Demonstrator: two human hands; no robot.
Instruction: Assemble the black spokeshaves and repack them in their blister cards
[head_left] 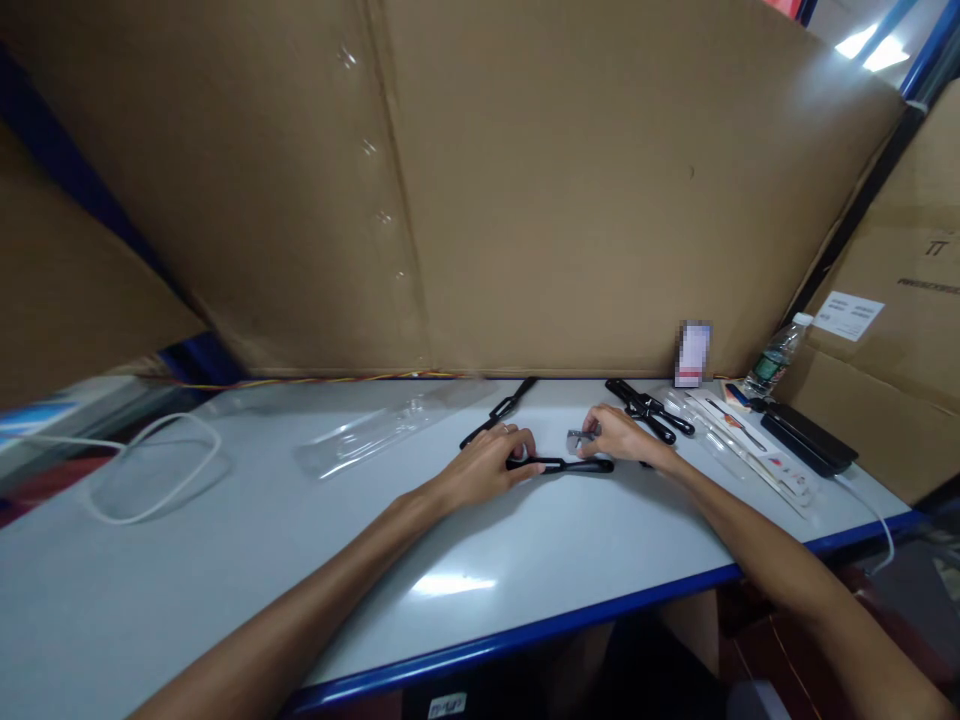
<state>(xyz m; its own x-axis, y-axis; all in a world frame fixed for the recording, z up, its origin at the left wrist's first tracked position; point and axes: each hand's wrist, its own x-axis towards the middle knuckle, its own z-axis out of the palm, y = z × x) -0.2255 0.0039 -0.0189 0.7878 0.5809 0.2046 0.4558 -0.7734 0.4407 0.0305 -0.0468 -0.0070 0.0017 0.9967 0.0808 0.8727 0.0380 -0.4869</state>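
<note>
My left hand [487, 466] is closed around one end of a black spokeshave body [577, 466], which lies roughly level just above or on the table. Just beyond its middle, my right hand [616, 436] pinches a small grey metal plate [576, 441] between thumb and fingers. Behind my left hand lies a second black spokeshave body [504, 407], set at a slant. Several more black spokeshaves [651, 408] are heaped together past my right hand. My left fingers partly cover the held handle.
Clear plastic packaging [375, 432] lies left of centre. On the right are a printed card package [739, 430], a black case-like object [806, 437], a plastic bottle [778, 358] and a blurred upright item [692, 356]. A white cable [214, 455] loops at left. Cardboard [540, 200] walls the back.
</note>
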